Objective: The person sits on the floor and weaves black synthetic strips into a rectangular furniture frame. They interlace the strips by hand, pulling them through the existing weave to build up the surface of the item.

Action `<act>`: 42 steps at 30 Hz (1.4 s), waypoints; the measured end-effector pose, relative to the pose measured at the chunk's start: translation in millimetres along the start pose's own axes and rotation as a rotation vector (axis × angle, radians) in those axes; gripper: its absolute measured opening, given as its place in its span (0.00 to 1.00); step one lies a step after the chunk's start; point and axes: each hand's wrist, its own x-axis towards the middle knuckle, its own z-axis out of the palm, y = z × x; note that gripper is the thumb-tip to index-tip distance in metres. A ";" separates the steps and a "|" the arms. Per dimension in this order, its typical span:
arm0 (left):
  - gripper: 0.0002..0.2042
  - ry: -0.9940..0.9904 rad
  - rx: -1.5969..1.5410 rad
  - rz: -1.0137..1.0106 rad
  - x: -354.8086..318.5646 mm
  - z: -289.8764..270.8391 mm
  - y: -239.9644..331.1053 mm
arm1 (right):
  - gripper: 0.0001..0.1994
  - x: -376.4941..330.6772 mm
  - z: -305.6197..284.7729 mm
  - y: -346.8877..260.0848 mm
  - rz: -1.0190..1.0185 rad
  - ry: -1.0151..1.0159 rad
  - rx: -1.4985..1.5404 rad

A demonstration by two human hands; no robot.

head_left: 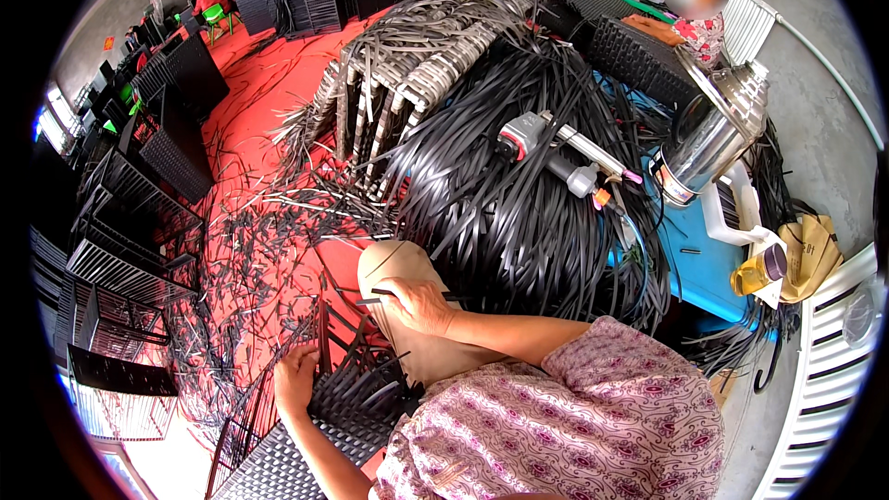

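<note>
Black weave is seen across the near part of the panel [278, 468], low at the person's left; weaving is judged part-done, with loose ends [378, 395] left unsecured. The left hand [294, 380] is half curled above it; whether anything is gripped cannot be told. A dark strip [369, 301] is held in the right hand [419, 307] over the knee [398, 264]. On the blue worktop [708, 278], amber liquid is contained in a bottle [752, 274]; the steel flask's [713, 134] contents are hidden.

The shirt [556, 417] seemingly hides part of the woven panel [356, 426], cut off below.
</note>
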 end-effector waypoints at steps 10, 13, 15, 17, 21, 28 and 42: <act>0.13 0.005 0.031 0.038 1.1 -0.2 -5.2 | 0.10 -0.4 0.2 -0.9 0.025 -0.015 0.008; 0.13 -0.001 0.029 0.009 0.0 -0.8 -1.9 | 0.10 -0.7 -0.8 -0.5 0.023 -0.016 0.006; 0.14 0.007 0.010 0.001 -1.3 0.3 -3.4 | 0.10 -0.7 -0.4 -0.8 0.014 -0.007 0.017; 0.14 -0.007 0.021 -0.018 -1.2 -1.5 0.6 | 0.10 0.0 -0.5 -1.8 0.010 -0.005 0.016; 0.14 -0.006 0.021 -0.001 0.7 -1.5 -2.6 | 0.10 0.1 -2.1 -2.4 0.029 -0.028 0.002; 0.14 0.006 -0.023 -0.012 0.3 1.6 -7.4 | 0.10 0.8 -1.5 -2.4 0.008 -0.002 0.014; 0.14 -0.027 0.005 -0.036 0.0 -0.6 -3.3 | 0.10 0.2 -2.2 -2.2 0.031 -0.027 0.010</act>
